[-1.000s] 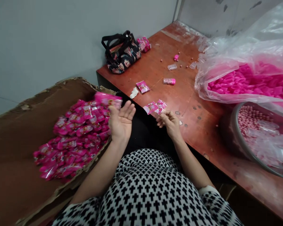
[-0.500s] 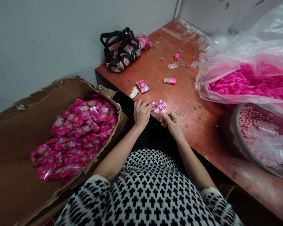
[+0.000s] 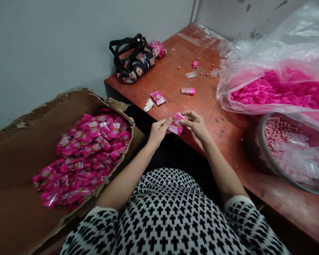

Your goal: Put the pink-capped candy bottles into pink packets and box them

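Observation:
A small pink printed packet (image 3: 176, 124) is held up at the front edge of the table, between my two hands. My left hand (image 3: 158, 131) pinches its left side with the thumb on top. My right hand (image 3: 195, 124) grips its upper right side between thumb and fingers. Just beyond, another pink packet (image 3: 158, 98) lies flat beside a crumpled white scrap (image 3: 148, 105). A clear tube with a pink cap (image 3: 188, 91), filled with pale pink beads, lies on its side farther back.
On my left stands a cardboard box (image 3: 77, 92) with a heap of filled pink packets (image 3: 90, 148). A floral handbag (image 3: 135, 63) sits at the back. To the right are a plastic bag of pink caps (image 3: 276, 88) and a tub (image 3: 263, 141) of beads and clear tubes.
The pink packet has been lifted off the tabletop and turned more upright. Both hands have closed on it; before, the left hand lay with its fingers spread on the table.

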Demonstrator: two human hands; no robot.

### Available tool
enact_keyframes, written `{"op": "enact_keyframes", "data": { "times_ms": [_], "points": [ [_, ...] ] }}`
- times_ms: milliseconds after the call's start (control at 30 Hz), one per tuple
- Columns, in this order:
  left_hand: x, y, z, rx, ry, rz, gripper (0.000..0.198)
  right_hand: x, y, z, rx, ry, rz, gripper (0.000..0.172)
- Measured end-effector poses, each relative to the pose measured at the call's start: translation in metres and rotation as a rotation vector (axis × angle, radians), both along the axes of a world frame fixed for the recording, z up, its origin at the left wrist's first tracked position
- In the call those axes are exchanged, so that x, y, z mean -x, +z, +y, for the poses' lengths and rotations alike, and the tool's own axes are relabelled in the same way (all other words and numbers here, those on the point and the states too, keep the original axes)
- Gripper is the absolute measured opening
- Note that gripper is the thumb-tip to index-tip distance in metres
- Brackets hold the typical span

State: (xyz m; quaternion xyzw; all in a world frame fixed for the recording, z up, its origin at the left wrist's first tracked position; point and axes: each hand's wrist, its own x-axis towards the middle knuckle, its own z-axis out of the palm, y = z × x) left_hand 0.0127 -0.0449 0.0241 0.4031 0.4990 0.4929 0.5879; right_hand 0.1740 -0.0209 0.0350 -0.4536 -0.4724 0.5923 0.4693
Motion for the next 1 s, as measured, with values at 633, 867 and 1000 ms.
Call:
{"op": "enact_keyframes", "data": {
  "times_ms": [633, 867, 1000],
  "points": [
    [0.008, 0.001, 0.005, 0.322, 0.099, -0.226, 0.028, -0.032, 0.010, 0.061, -0.391, 0.028, -1.292, 0.029],
    [0.011, 0.000, 0.005, 0.407, 0.076, -0.330, 0.032, -0.034, 0.028, 0.138, -0.301, -0.104, -1.488, 0.031],
    [0.011, -0.002, 0.006, 0.420, 0.124, -0.351, 0.030, -0.010, 0.023, 0.161, -0.161, -0.111, -1.586, 0.044]
  ]
}}
